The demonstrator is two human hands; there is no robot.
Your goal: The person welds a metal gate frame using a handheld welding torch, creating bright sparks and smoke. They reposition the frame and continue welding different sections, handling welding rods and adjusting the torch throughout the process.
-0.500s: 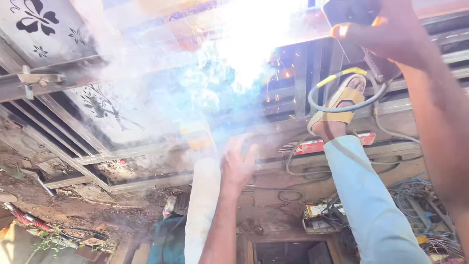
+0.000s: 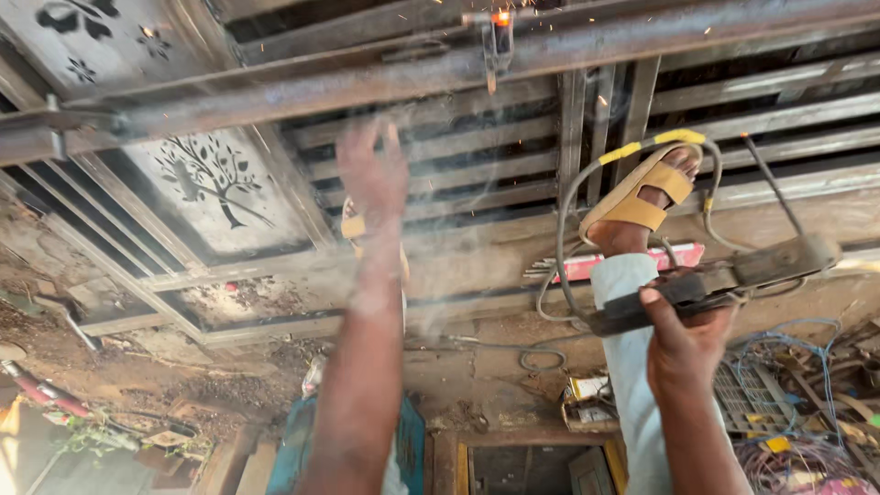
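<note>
Right, closest in, the right hand (image 2: pixel 686 344) has its fingers wrapped shut around the dark handle of the long metal electrode holder (image 2: pixel 710 284), which lies roughly level, tip pointing right, its grey cable (image 2: pixel 564 229) looping up past a foot in a tan strapped sandal (image 2: pixel 642 192). Across from it, the left hand (image 2: pixel 371 170) is up with fingers spread wide, gripping nothing, thin smoke drifting around the forearm. Beyond both hands, the long rusty steel bar (image 2: pixel 367 82) runs across the slatted metal gate frame (image 2: pixel 458 165), and at the far top a small orange-hot weld spot (image 2: pixel 500 16) glows, sparks scattering. My read: the arc is off and this is the pause between tacks, holder pulled well clear of the joint. The next move calls for bringing the rod tip accurately onto the seam while the empty hand stays off the hot metal.
</note>
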